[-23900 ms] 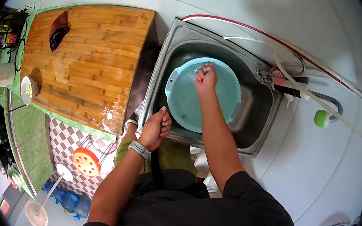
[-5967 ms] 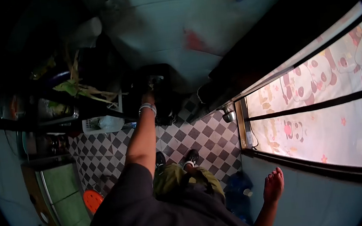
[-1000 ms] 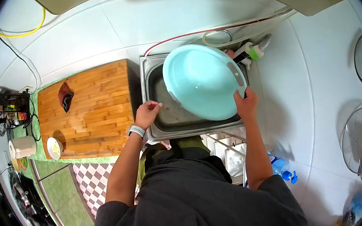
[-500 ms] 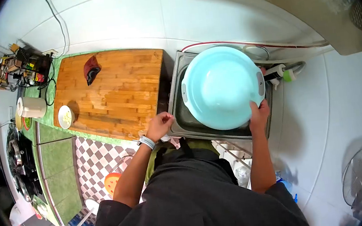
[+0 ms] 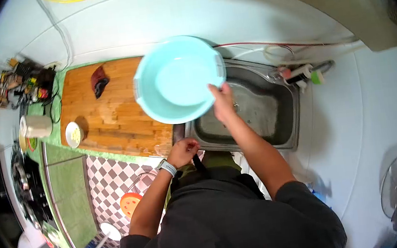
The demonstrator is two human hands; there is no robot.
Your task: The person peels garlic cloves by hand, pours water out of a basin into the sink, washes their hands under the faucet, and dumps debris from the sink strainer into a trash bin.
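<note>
My right hand (image 5: 223, 102) grips the lower right rim of a light blue plastic basin (image 5: 179, 79), which hangs over the right part of the wooden board and the sink's left edge. Nothing shows inside the basin. My left hand (image 5: 183, 152), with a watch at the wrist, is by the board's lower right corner, its fingers curled together; what they hold, if anything, is too small to name. Below and right of the basin is the metal sink (image 5: 260, 104), its bottom wet, with a small bit near my right wrist.
On the wooden board (image 5: 119, 116) lie a dark red pouch-like item (image 5: 99, 81) and a white bowl (image 5: 73, 135) with pale pieces. A dark-handled faucet (image 5: 298, 76) is behind the sink. An orange stool (image 5: 130, 204) stands on the floor at lower left.
The basin has moved left in my right hand, from above the sink to over the board's right side, baring the sink. My left hand has dropped slightly, its fingers still curled.
</note>
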